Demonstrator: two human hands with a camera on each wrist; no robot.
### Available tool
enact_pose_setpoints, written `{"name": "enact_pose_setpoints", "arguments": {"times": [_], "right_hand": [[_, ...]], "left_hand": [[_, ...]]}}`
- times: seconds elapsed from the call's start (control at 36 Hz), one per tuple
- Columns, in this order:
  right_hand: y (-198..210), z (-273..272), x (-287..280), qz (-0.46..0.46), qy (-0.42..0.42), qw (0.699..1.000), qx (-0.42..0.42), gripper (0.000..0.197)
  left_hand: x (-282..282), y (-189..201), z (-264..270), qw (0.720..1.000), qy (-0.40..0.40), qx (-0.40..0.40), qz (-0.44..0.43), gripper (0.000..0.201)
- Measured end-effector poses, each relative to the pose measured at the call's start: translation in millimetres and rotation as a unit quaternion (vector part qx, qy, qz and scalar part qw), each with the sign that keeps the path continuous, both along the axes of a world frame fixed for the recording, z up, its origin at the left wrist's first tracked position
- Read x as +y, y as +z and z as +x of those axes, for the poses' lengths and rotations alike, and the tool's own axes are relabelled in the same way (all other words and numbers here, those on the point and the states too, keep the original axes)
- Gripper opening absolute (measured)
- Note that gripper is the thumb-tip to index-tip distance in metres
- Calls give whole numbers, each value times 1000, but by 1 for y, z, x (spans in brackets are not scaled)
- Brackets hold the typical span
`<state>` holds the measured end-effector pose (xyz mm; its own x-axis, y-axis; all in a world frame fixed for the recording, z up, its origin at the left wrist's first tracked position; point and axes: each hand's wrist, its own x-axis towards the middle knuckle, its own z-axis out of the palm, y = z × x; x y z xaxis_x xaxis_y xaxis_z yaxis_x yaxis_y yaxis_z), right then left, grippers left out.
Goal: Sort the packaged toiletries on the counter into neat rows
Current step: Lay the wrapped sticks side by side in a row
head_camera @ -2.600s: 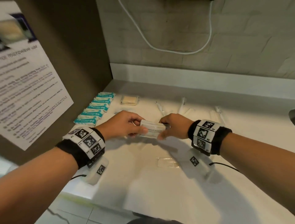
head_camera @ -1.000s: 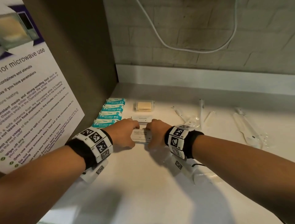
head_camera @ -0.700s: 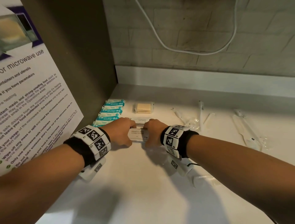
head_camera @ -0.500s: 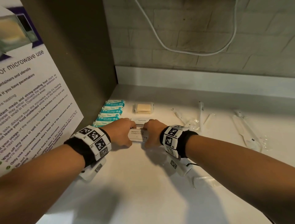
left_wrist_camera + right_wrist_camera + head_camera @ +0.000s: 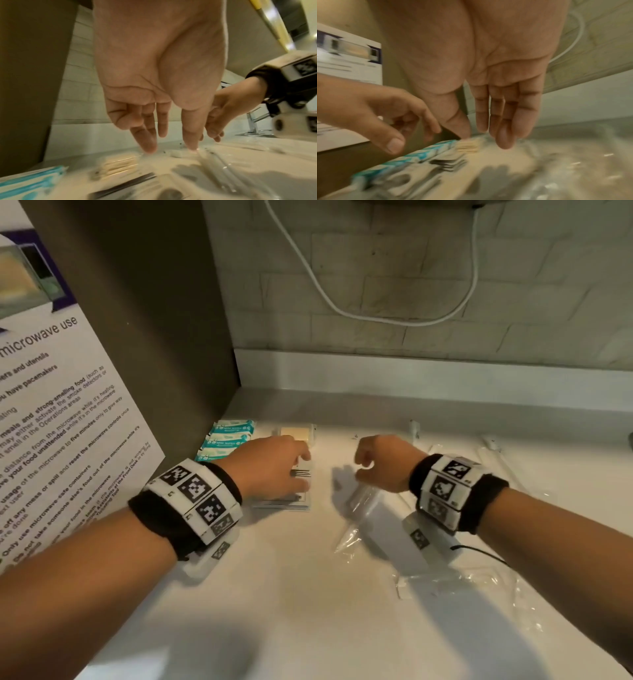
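At the counter's (image 5: 308, 594) 10 o'clock, teal packets (image 5: 230, 436) and white sachets (image 5: 301, 474) look rowed. Clear-wrapped items (image 5: 493, 445) at 2 o'clock remain loose. The left hand (image 5: 270, 467) and right hand (image 5: 383, 462) hover relaxed, holding nothing.

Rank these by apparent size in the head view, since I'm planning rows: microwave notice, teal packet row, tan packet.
1. microwave notice, though nearness inflates it
2. teal packet row
3. tan packet, partly hidden by the left hand

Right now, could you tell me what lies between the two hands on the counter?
In the head view, only bare white counter lies between the left hand, over the white sachets, and the empty right hand.
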<state>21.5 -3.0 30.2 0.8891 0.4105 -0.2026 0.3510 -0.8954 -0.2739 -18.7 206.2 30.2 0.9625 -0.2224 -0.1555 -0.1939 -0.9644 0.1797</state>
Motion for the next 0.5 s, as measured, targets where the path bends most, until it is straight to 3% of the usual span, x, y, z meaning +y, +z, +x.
{"name": "enact_pose_setpoints", "arguments": {"times": [0.11, 0.22, 0.42, 0.5], "right_hand": [[2, 10, -35, -84, -67, 994, 28, 31], [-8, 8, -52, -142, -66, 986, 59, 44], [-30, 7, -58, -80, -109, 989, 57, 53], [-29, 9, -62, -65, -115, 989, 64, 53]], "left_hand": [[-47, -7, 5, 998, -8, 11, -57, 39], [-86, -27, 6, 996, 6, 73, -42, 49], [-109, -39, 5, 995, 58, 67, -51, 30], [-109, -37, 11, 991, 76, 85, -70, 30]]}}
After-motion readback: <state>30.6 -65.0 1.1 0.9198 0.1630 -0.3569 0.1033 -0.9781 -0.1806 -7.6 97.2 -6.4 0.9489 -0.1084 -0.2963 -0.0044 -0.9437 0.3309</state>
